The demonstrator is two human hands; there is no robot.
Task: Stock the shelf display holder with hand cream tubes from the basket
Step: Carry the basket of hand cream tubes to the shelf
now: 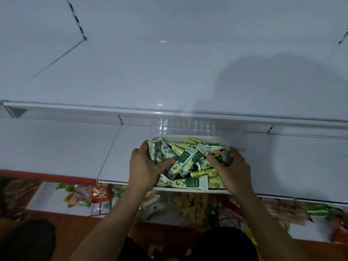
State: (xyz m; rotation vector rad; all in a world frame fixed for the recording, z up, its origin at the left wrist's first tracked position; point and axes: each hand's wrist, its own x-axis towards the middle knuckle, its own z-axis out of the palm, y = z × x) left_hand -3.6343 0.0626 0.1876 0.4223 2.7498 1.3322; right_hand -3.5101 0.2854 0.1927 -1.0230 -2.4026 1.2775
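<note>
A white basket (190, 138) sits on the white shelf, heaped with several hand cream tubes (185, 182) printed with green and yellow flowers. My left hand (146, 166) grips the basket's left side, thumb lying over the tubes. My right hand (232, 169) grips the right side, thumb on the tubes inside. Just behind the basket stands a clear plastic display holder (188, 126) with several small compartments; it looks empty.
The white shelf (56, 146) spreads left and right of the basket, and a higher shelf (169, 72) lies above and behind it. Below the front edge, a lower shelf holds colourful snack packets (88, 196). The floor is reddish brown.
</note>
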